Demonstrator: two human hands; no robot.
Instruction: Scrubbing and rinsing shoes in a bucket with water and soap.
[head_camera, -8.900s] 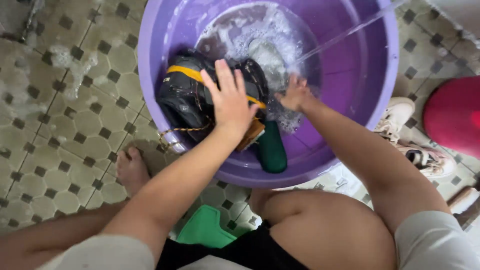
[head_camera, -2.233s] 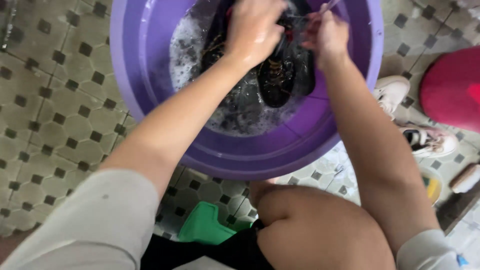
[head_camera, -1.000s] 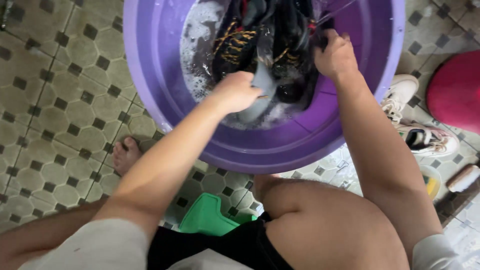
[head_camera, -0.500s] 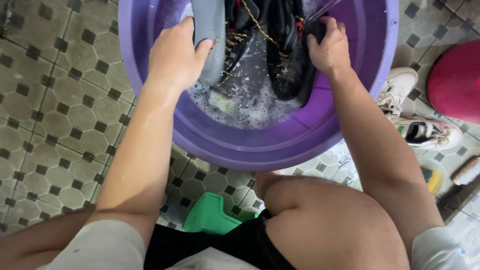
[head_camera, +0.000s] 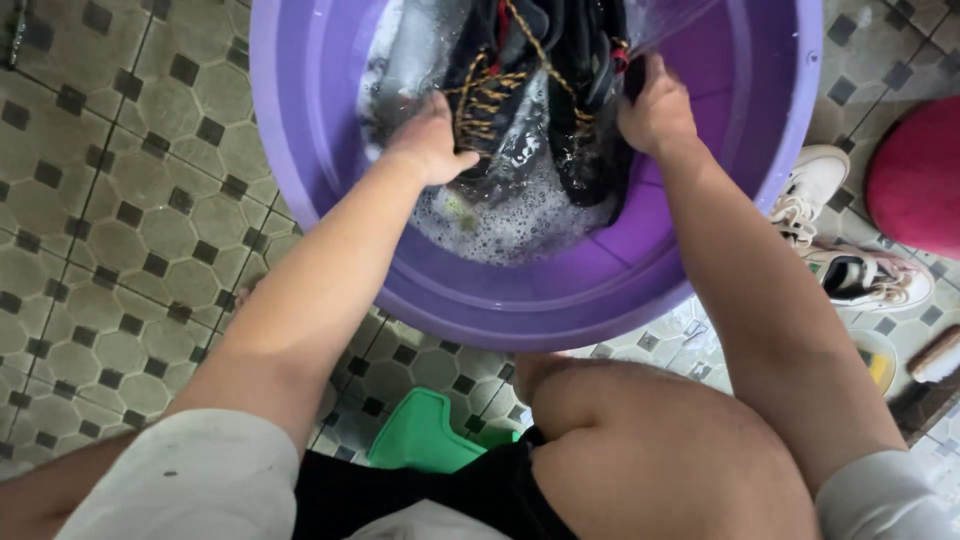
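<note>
Fingers of both hands grip black shoes (head_camera: 540, 90) between them.

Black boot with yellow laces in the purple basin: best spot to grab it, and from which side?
Probably the collar end of the black boot, approached from above on the near side. It lies in soapy water in the purple basin, lace side up, so its open top offers an edge to hook. The left hand grips its left flank, the right hand its right.
</note>
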